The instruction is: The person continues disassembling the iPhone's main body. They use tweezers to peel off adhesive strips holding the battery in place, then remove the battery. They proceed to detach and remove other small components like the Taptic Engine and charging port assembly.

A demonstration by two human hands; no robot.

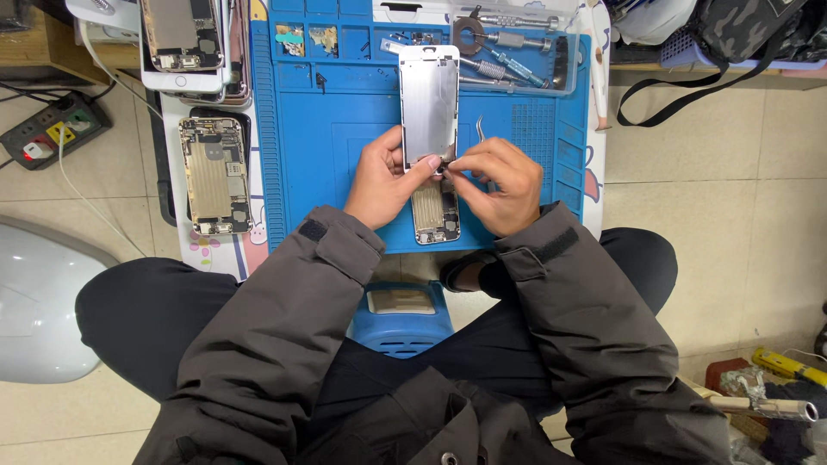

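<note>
Hands — left hand and right hand, fingers pinching one screen panel — three opened phones about.

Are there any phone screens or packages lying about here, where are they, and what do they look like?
Screen panel: on the blue mat, back side up, silvery rectangle, held by both hands.
White phone: upper left, stacked on others, opened.
No packages or signs show.

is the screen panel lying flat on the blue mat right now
No: the left hand and right hand hold the screen panel tilted up above the blue mat.
</note>
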